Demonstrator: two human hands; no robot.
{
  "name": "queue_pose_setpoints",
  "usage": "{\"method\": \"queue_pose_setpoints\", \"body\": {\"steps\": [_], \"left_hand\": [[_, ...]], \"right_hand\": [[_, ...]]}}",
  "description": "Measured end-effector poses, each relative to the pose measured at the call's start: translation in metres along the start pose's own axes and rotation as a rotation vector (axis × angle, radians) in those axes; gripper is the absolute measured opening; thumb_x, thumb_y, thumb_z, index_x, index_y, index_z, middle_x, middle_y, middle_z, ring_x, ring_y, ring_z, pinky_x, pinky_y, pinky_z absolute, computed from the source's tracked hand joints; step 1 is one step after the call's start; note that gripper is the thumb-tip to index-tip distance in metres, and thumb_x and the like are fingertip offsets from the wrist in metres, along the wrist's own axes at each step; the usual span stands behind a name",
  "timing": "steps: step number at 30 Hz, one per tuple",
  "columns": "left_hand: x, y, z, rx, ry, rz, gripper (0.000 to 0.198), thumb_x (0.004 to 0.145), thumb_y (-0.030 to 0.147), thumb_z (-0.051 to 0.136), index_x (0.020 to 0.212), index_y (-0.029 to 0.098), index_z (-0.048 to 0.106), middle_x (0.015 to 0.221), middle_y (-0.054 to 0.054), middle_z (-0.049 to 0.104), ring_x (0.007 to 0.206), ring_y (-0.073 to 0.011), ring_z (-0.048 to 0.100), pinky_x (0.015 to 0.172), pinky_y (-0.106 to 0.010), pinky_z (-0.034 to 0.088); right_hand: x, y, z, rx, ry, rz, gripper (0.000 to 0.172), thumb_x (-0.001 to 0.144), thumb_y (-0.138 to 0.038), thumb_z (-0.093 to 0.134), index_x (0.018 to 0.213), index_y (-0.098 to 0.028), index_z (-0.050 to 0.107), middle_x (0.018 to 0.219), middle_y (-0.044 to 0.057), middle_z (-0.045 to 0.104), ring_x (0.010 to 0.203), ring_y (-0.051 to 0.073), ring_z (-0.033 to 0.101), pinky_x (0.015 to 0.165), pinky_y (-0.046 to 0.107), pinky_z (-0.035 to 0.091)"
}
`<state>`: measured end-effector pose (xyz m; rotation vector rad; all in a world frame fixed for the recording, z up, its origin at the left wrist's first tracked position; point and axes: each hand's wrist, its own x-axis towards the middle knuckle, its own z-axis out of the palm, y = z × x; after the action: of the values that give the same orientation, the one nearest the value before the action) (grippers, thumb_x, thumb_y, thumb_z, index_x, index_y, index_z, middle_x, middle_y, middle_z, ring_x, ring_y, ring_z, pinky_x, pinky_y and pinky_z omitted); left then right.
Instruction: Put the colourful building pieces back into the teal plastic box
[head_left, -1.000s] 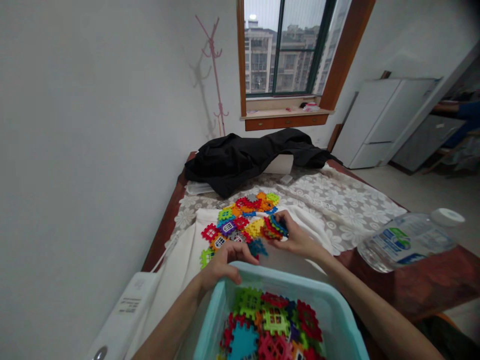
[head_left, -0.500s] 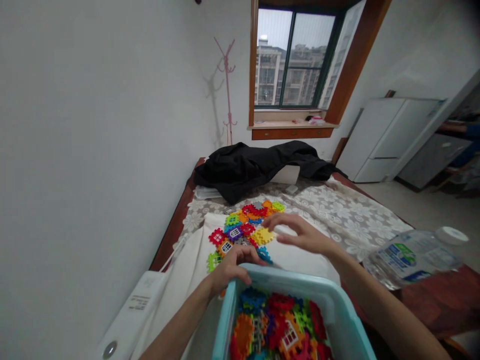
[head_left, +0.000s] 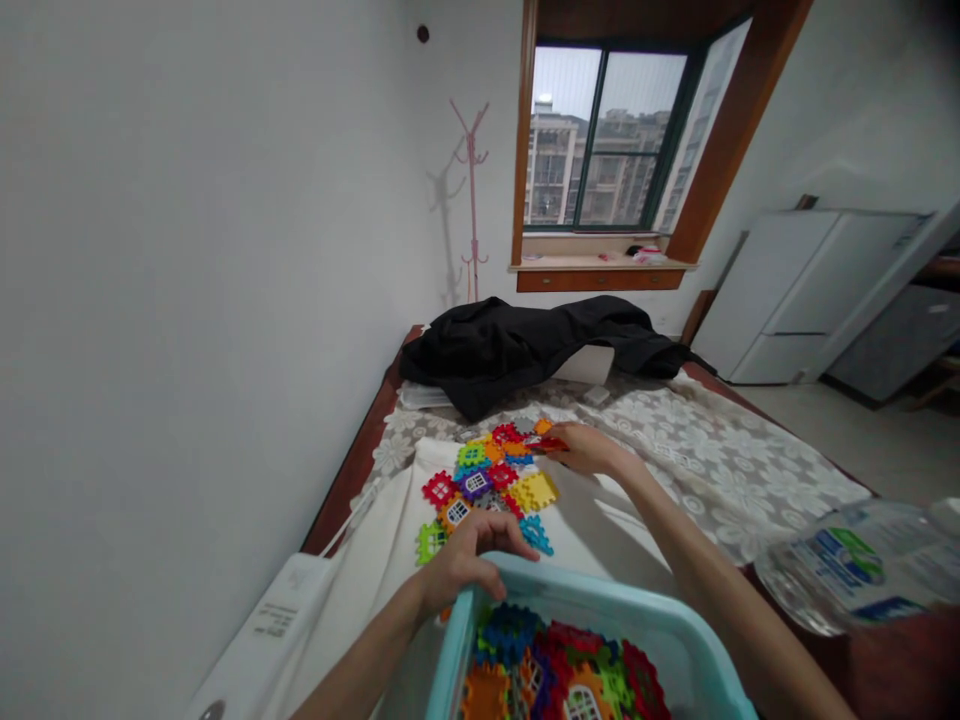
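My left hand (head_left: 476, 555) curls over the far left corner of a light blue plastic bin (head_left: 600, 583), its thumb on the rim. Inside the bin lie many colourful toothed plastic building pieces (head_left: 566, 665). Beyond it, a pile of similar pieces spreads over a white cloth, among them a yellow piece (head_left: 535, 491), a purple window piece (head_left: 475, 484) and a blue piece (head_left: 537, 535). At the far right end of that pile, my right hand (head_left: 585, 447) has its fingers closed on a red building piece (head_left: 549, 444); the fingertips are partly hidden.
A large clear plastic bottle (head_left: 862, 565) stands at the right. Black cloth (head_left: 517, 345) lies across the table's far end, over a white box (head_left: 587, 364). A white device (head_left: 270, 625) sits along the left wall. The tablecloth (head_left: 720, 450) has a flower pattern.
My right hand has reached forward from above the yellow piece to the pile's far end and closed on a red piece. My left hand stays on the bin's rim. The view has shifted slightly.
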<state>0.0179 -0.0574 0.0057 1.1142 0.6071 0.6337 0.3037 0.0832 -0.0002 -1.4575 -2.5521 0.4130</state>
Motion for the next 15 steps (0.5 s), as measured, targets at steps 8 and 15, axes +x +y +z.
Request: {"method": "queue_pose_setpoints", "body": {"steps": [8, 15], "left_hand": [[0.0, -0.001, -0.003, 0.009, 0.008, -0.014, 0.038, 0.043, 0.015, 0.083, 0.081, 0.017, 0.08, 0.081, -0.003, 0.08, 0.069, -0.0155, 0.063, 0.059, -0.021, 0.04], [-0.001, 0.002, -0.002, 0.004, -0.012, -0.039, 0.042, 0.044, 0.013, 0.082, 0.085, 0.016, 0.081, 0.082, -0.003, 0.08, 0.07, -0.0153, 0.063, 0.058, -0.02, 0.039]], "right_hand": [[-0.004, -0.01, -0.002, -0.144, 0.012, 0.04, 0.038, 0.104, -0.05, 0.054, 0.109, -0.02, 0.075, 0.111, 0.016, 0.077, 0.099, 0.028, 0.071, 0.081, 0.032, 0.047], [0.0, 0.003, -0.004, -0.158, 0.089, 0.147, 0.023, 0.101, -0.036, 0.059, 0.099, -0.018, 0.074, 0.109, 0.013, 0.077, 0.095, 0.024, 0.07, 0.078, 0.029, 0.042]]}}
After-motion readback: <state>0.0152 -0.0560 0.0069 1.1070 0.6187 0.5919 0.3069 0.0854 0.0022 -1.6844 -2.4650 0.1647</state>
